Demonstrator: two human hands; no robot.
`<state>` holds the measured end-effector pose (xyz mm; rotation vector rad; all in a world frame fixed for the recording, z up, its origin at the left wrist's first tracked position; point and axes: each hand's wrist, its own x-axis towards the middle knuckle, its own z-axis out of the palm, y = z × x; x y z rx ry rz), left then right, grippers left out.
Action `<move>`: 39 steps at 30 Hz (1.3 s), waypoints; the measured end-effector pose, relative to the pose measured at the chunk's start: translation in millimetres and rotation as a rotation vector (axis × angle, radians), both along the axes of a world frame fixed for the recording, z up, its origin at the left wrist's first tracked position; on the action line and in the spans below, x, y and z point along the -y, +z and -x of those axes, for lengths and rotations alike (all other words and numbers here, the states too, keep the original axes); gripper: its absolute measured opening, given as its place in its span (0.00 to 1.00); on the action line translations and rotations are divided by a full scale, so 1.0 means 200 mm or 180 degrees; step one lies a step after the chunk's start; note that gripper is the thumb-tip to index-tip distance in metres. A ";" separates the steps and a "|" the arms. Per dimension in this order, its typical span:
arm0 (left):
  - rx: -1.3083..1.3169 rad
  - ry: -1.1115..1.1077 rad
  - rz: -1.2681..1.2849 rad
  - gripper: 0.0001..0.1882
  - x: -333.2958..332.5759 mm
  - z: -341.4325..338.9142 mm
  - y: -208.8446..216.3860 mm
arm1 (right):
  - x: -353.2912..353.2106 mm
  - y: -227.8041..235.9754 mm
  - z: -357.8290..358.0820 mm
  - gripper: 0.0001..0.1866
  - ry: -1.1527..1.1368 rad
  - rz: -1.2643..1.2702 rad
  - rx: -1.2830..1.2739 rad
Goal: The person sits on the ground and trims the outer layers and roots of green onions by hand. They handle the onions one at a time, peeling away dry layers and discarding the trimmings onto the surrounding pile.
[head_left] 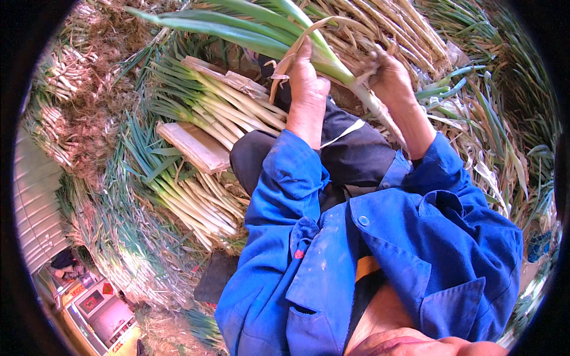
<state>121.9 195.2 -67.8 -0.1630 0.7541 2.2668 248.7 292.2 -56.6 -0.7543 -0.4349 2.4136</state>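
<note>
A large green onion [341, 70] slants across in front of me, its broad green leaves to the upper left and its pale stalk running down to the right. My left hand [310, 83] is closed around it where the leaves begin. A dry tan leaf [291, 56] hangs loose beside that hand. At the stalk, the curled fingers of my right hand [390, 76] pinch its outer skin; the fingertips are partly hidden. The stalk's lower end passes over my dark trousers [359, 148].
Sorted bundles of green onions [219, 110] lie to my left, beside pale boards [193, 142]. Untrimmed onions [392, 26] are piled ahead, with leafy ones [516, 95] at the right. Stripped leaves [487, 160] litter the right side. A yellow boxy machine [101, 314] stands at lower left.
</note>
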 end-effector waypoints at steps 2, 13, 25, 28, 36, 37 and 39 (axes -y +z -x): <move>0.0006 0.0006 -0.0147 0.22 0.03 0.04 0.03 | -0.06 -0.06 -0.17 0.10 0.0562 -0.0198 -0.0355; 0.0082 0.0113 0.0058 0.24 0.04 0.00 0.14 | -0.43 -0.13 -0.61 0.09 -0.0113 -0.0196 0.0311; -0.0176 -0.0389 -0.0084 0.20 0.04 -0.12 0.17 | 0.04 0.11 0.18 0.25 0.1111 -0.2584 0.0415; -0.0176 -0.0498 -0.0142 0.20 0.04 -0.14 0.18 | 0.03 0.10 0.13 0.24 0.0793 -0.3381 0.0583; -0.0368 -0.0274 -0.0239 0.24 0.07 -0.06 0.16 | -0.03 0.06 0.00 0.22 0.2514 -0.2556 0.1212; -0.0433 -0.0327 -0.0396 0.26 0.08 -0.03 0.16 | 0.01 0.02 -0.05 0.24 0.2576 -0.1312 0.0655; -0.0338 -0.0482 -0.0528 0.29 0.08 0.01 0.11 | 0.03 -0.03 -0.06 0.23 0.3105 -0.0959 -0.0123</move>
